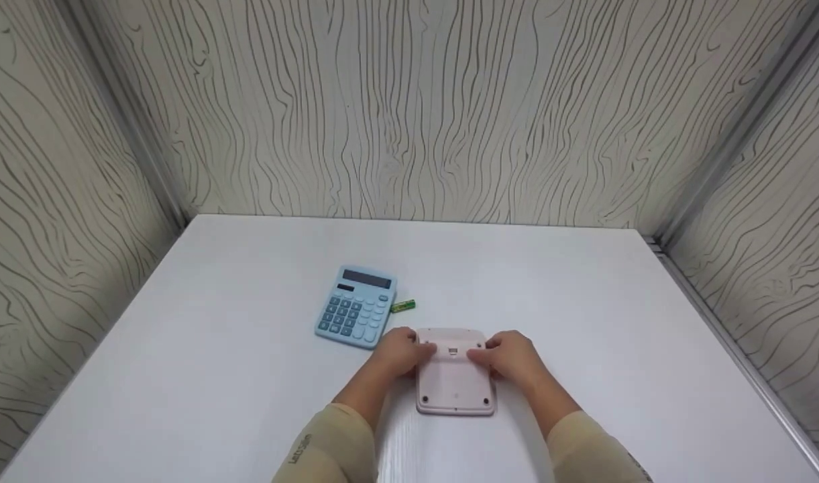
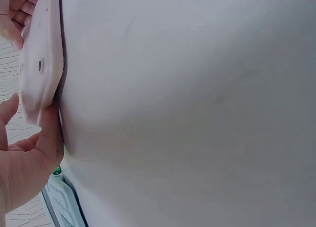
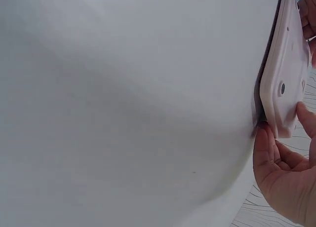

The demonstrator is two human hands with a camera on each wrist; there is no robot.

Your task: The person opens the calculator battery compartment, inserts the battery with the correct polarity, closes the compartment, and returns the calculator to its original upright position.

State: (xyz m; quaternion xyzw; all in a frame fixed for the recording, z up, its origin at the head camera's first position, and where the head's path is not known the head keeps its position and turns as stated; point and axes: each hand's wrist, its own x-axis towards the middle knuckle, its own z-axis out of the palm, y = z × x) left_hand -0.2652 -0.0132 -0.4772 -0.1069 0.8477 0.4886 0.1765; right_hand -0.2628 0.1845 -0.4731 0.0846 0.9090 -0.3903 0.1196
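Note:
A pale pink calculator (image 1: 455, 382) lies back side up on the white table, with its small battery cover latch near the far end. My left hand (image 1: 399, 352) grips its left edge, thumb on the back and fingers at the side. On the right edge, my right hand (image 1: 516, 359) holds it the same way, its thumb near the latch. In the left wrist view the left hand (image 2: 32, 163) has fingertips against the pink casing (image 2: 42, 66). The right wrist view shows the right hand (image 3: 289, 180) pinching the casing's edge (image 3: 284, 89).
A light blue calculator (image 1: 357, 307) lies face up to the left and beyond the hands. Touching or close beside its right edge is a green battery (image 1: 403, 306). Wood-patterned panels (image 1: 409, 114) stand around the white table (image 1: 214, 376).

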